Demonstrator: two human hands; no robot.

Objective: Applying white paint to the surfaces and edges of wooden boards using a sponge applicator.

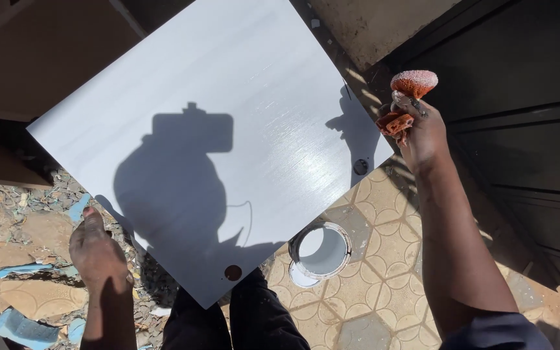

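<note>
The white board (228,129), a large flat panel set diagonally across the view, appears coated over its whole visible face; a wet sheen with fine streaks shows on the right-hand portion near the upper-right edge, while the left portion reads flatter and more even. No bare patch is visible, though the far corner runs out of frame and the person's shadow covers the middle, so coverage there cannot be fully checked. Two round holes in the panel, one near the right edge and one near the bottom corner, remain unfilled. On judgement, the coating of this face is largely done, with at most evening-out of the glossy streaked area left. The paint can (321,251) stands open on the patterned paving just beside the board's lower right edge, white paint inside. The right hand (419,129) is raised clear of the board past its right edge, fingers closed around a reddish, crusted sponge-like applicator (409,94). The left hand (98,253) is loosely curled at the board's lower left edge; whether it grips the edge cannot be told.
</note>
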